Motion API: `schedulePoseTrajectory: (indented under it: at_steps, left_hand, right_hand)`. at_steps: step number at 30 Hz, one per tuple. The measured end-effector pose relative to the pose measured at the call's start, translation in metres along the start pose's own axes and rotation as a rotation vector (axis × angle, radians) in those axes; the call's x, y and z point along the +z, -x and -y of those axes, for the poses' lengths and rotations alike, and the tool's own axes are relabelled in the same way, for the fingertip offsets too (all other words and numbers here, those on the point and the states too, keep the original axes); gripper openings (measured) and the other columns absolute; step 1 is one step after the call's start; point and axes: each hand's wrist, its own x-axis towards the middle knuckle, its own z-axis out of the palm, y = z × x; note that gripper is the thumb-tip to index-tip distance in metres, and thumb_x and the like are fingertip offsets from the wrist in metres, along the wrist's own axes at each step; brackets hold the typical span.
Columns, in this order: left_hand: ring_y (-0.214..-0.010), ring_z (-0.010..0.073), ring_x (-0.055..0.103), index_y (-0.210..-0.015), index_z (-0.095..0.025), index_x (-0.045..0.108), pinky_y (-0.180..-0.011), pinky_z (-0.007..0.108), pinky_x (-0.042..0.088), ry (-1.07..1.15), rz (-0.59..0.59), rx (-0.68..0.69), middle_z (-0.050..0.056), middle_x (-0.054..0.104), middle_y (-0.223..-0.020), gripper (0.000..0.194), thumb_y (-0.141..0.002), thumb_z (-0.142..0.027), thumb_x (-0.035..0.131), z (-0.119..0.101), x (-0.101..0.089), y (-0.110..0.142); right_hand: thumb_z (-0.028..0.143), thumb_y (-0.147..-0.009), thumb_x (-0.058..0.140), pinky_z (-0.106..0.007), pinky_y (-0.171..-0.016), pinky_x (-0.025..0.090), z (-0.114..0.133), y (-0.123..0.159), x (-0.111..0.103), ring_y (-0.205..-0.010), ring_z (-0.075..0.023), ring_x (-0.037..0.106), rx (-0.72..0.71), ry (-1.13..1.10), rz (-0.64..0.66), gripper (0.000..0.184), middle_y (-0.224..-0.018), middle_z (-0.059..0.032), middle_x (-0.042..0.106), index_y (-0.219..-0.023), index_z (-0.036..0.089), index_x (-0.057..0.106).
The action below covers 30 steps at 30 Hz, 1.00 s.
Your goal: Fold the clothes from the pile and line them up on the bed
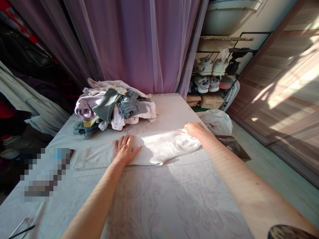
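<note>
A pale, finely ribbed garment (pixel 159 146), folded into a long strip, lies across the table; which kind of clothing it is I cannot tell. My left hand (pixel 124 150) rests flat on its left half with fingers spread. At the far right end, my right hand (pixel 194 128) has its fingers closed on the garment's upper edge. Sunlight falls over the right half of the cloth. Behind it sits a heap of clothes (pixel 108 106) in grey, pink and white.
The table (pixel 159 199) has a flower-patterned cover. A blurred-out item (pixel 47 174) lies at its left side. Purple curtains (pixel 129 46) hang behind. To the right stand a rack with shoes (pixel 205 66), a plastic bag (pixel 216 121) and a wooden door (pixel 279 86).
</note>
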Motion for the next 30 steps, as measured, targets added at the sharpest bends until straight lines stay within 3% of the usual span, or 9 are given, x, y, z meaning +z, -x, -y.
schedulePoseTrajectory:
  at_steps: [4,8,10,12,15,19,25,30]
  left_hand:
    - [-0.147,0.0344,0.029,-0.151,-0.027,0.04,-0.116,0.059,0.022,-0.025,0.071,-0.019,0.012,0.032,-0.161,0.065,-0.095,-0.059,0.041,-0.003,-0.005,0.001]
    - [-0.147,0.0338,0.028,-0.151,-0.031,0.04,-0.115,0.061,0.021,-0.028,0.101,-0.024,0.011,0.031,-0.161,0.062,-0.095,-0.06,0.039,-0.005,-0.009,0.001]
    - [-0.147,0.0335,0.028,-0.15,-0.031,0.041,-0.115,0.061,0.021,-0.018,0.091,-0.023,0.011,0.032,-0.161,0.062,-0.095,-0.061,0.039,-0.005,-0.01,0.001]
    - [-0.146,0.0337,0.029,-0.149,-0.032,0.043,-0.115,0.061,0.021,-0.003,0.082,-0.02,0.011,0.034,-0.16,0.061,-0.095,-0.061,0.039,-0.005,-0.009,0.001]
    - [-0.146,0.0341,0.029,-0.148,-0.032,0.044,-0.115,0.061,0.021,0.016,0.076,-0.017,0.01,0.035,-0.159,0.06,-0.095,-0.06,0.04,-0.004,-0.008,0.0]
    - [-0.146,0.0351,0.029,-0.149,-0.03,0.043,-0.115,0.062,0.02,0.042,0.065,-0.007,0.011,0.035,-0.159,0.062,-0.094,-0.06,0.04,-0.003,-0.006,0.001]
    - [-0.146,0.0328,0.028,-0.151,-0.024,0.039,-0.116,0.059,0.02,0.045,0.048,-0.012,0.012,0.034,-0.16,0.067,-0.094,-0.059,0.04,-0.003,-0.004,0.002]
    - [-0.146,0.0324,0.028,-0.151,-0.022,0.038,-0.116,0.059,0.02,0.075,0.029,-0.009,0.012,0.036,-0.159,0.068,-0.094,-0.058,0.042,-0.002,-0.004,0.002]
  right_hand:
    - [0.045,-0.096,0.048,-0.035,-0.089,0.039,-0.006,0.003,0.013,-0.097,-0.022,0.065,0.019,0.016,-0.057,0.035,-0.1,-0.012,0.076,-0.102,0.022,0.073]
    - [0.035,-0.094,0.053,-0.041,-0.097,0.037,0.002,0.005,0.018,-0.108,-0.0256,0.062,0.024,0.041,-0.184,0.028,-0.113,-0.0128,0.072,-0.112,0.021,0.069]
    - [0.028,-0.094,0.053,-0.042,-0.102,0.036,0.019,0.01,0.018,-0.115,-0.0254,0.059,-0.075,0.002,-0.323,0.031,-0.123,-0.0111,0.068,-0.121,0.023,0.065]
    - [0.024,-0.096,0.047,-0.037,-0.103,0.037,0.044,0.018,0.02,-0.117,-0.0219,0.057,-0.272,-0.095,-0.415,0.033,-0.127,-0.0081,0.066,-0.124,0.025,0.064]
    - [0.025,-0.096,0.05,-0.027,-0.093,0.042,0.086,0.036,0.026,-0.107,-0.0179,0.061,-0.54,-0.247,-0.354,0.025,-0.116,-0.0053,0.07,-0.105,0.024,0.073]
    - [0.025,-0.09,0.058,-0.024,-0.075,0.044,0.12,0.067,0.039,-0.085,-0.0156,0.063,-0.551,-0.408,-0.284,0.017,-0.091,-0.0018,0.072,-0.083,0.024,0.074]
    - [0.028,-0.082,0.068,-0.026,-0.075,0.046,0.109,0.105,0.062,-0.081,-0.016,0.064,-0.598,-0.585,-0.284,0.008,-0.088,-0.0021,0.069,-0.082,0.022,0.073]
    - [0.021,-0.081,0.066,-0.026,-0.077,0.045,0.102,0.115,0.071,-0.082,-0.0164,0.063,-0.648,-0.573,-0.338,0.008,-0.083,-0.0014,0.069,-0.079,0.023,0.073]
